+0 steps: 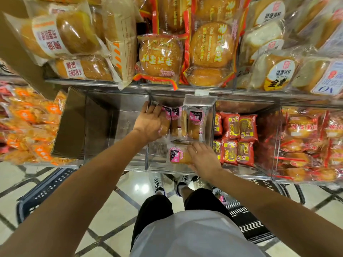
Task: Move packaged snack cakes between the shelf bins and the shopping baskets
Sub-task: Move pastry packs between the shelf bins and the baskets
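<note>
Fingers of my left hand (148,121) grip a pink-labelled snack cake (165,125) in the clear bin (157,164) (right hand (202,156) lies flat on another cake (179,154))

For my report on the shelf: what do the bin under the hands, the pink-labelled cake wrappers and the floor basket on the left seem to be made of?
The bin looks like clear, glossy rigid plastic: contents show through its walls. The wrappers seem thin transparent film, shiny and crinkled, with printed pink labels. The basket appears moulded dark blue plastic with slotted walls.
</note>
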